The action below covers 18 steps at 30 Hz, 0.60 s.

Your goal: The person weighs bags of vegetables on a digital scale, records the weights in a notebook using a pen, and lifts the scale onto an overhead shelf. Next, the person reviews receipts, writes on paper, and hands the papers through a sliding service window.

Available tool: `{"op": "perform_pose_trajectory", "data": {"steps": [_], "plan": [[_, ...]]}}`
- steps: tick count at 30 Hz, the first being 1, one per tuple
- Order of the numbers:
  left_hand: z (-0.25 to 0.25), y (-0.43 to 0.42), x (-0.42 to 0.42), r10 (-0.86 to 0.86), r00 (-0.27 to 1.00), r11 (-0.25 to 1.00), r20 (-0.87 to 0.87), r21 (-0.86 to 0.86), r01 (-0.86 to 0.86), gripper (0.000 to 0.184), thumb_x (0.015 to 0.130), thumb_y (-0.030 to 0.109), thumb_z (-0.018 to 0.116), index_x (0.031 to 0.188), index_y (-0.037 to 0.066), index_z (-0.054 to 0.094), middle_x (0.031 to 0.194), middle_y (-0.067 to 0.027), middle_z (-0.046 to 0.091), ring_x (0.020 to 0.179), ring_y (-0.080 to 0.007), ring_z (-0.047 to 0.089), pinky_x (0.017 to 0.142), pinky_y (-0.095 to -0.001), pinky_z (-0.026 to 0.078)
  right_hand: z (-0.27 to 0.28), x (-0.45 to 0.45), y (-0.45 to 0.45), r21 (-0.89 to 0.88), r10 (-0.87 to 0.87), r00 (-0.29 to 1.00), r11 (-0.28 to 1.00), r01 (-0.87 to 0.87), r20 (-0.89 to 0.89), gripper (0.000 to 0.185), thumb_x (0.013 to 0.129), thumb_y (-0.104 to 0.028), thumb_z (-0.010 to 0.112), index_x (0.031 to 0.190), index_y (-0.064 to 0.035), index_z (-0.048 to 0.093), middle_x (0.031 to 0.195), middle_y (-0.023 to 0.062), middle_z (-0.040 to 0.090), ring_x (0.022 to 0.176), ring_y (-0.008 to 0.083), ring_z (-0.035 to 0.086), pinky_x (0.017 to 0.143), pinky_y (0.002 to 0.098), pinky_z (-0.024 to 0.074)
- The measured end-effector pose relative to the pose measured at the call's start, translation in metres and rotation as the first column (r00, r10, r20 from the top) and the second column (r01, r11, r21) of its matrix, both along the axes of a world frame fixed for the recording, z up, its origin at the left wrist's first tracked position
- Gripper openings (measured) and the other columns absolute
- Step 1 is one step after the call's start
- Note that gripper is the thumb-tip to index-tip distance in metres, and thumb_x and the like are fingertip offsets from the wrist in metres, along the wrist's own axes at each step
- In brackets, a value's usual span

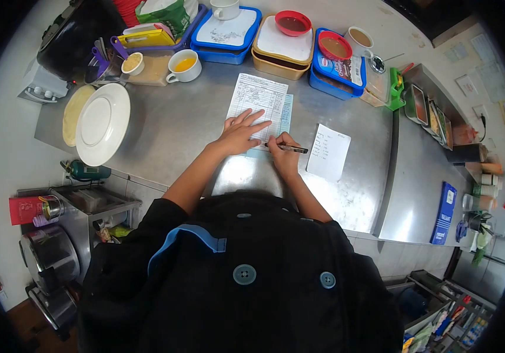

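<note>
A printed form with handwritten entries [259, 94] lies on the steel counter, over a light blue sheet [286, 115] that shows along its right side. My left hand [243, 133] rests flat on the form's lower part, fingers spread. Just right of it, my right hand [283, 147] grips a dark pen [299, 149], its tip end near the bottom edge of the papers. The exact point of contact is hidden by my fingers. Beside my right hand lies a white note [329, 152] with a short handwritten list.
Lidded blue tubs [220, 54], a tan tub [282, 66] and red bowls [293, 22] line the counter's back. A white cup of yellow liquid [184, 65] stands near them. White plates [104, 125] lie left. A blue record book [443, 213] sits right, near food trays [429, 106].
</note>
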<state>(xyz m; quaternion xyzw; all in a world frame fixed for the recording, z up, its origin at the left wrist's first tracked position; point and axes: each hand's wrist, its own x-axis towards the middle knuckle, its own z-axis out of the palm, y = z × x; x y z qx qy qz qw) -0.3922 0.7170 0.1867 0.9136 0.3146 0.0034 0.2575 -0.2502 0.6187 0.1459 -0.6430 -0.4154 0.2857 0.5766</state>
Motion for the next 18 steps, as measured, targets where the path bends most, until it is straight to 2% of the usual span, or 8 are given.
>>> {"op": "perform_pose_trajectory", "data": {"steps": [7,10,15,18], "plan": [[0.0008,-0.0004,-0.0008,0.001,1.000,1.000,-0.003,0.005,-0.001,0.060,0.081,0.027,0.061,0.137,0.034,0.038,0.150,0.0004,0.019,0.137,-0.0254,0.016,0.105,-0.0478,0.015,0.0039,0.0005,-0.0006,-0.038,0.007,1.000,0.999,-0.007,-0.003,0.026,0.078,-0.012,0.065,0.062,-0.0009,0.048,0.053,0.0033,0.049,0.051,0.0084,0.041,0.048,0.0270,0.0354],[0.0002,-0.0009,0.0003,-0.003,1.000,1.000,0.009,0.006,0.002,0.060,0.081,0.027,0.061,0.136,0.034,0.038,0.150,0.0002,0.020,0.137,-0.0256,0.017,0.104,-0.0478,0.015,0.0015,0.0031,-0.0011,-0.043,0.025,1.000,0.999,-0.024,0.015,0.026,0.081,-0.010,0.063,0.062,-0.0023,0.048,0.056,0.0024,0.055,0.051,0.0056,0.045,0.048,0.0235,0.0369],[0.0007,-0.0008,-0.0002,-0.001,1.000,1.000,0.015,0.007,0.001,0.060,0.081,0.027,0.061,0.136,0.034,0.038,0.150,0.0000,0.021,0.137,-0.0257,0.017,0.104,-0.0477,0.015,0.0081,0.0018,-0.0018,-0.001,0.034,0.997,0.999,-0.034,0.071,0.026,0.081,-0.010,0.062,0.062,-0.0026,0.046,0.055,0.0019,0.053,0.052,0.0058,0.045,0.049,0.0238,0.0363],[0.0005,-0.0008,0.0002,-0.002,1.000,1.000,0.002,0.006,0.002,0.060,0.082,0.027,0.061,0.136,0.034,0.038,0.150,0.0000,0.020,0.137,-0.0255,0.017,0.104,-0.0474,0.015,0.0042,0.0018,-0.0005,-0.045,0.022,0.999,0.999,-0.021,0.030,0.027,0.081,-0.010,0.062,0.062,-0.0026,0.045,0.054,0.0011,0.050,0.052,0.0059,0.043,0.048,0.0239,0.0350]]}}
